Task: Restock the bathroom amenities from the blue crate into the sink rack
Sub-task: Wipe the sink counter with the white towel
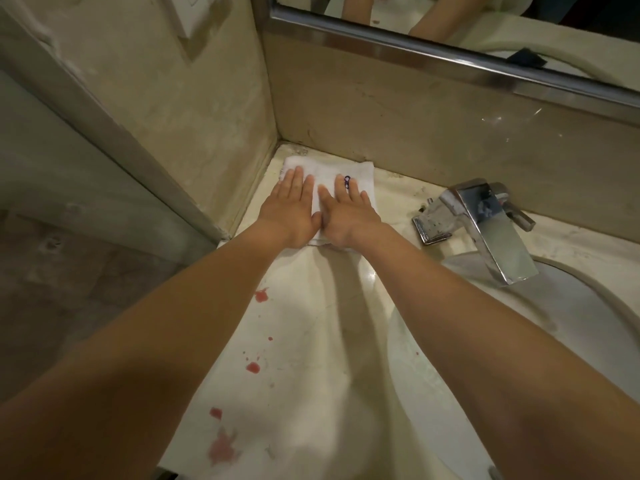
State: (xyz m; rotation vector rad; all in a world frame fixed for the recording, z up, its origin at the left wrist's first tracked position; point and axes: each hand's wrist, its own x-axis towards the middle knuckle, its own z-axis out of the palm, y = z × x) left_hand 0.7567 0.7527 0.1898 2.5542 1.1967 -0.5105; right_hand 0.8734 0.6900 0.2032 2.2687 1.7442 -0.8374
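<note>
The left hand and the right hand lie flat, fingers straight, side by side on a folded white towel, which sits in the wall corner to the left of the faucet. I judge the step is smoothing this placed amenity. The crate and rack are not visible, so next the hands should lift away and fetch another item.
</note>
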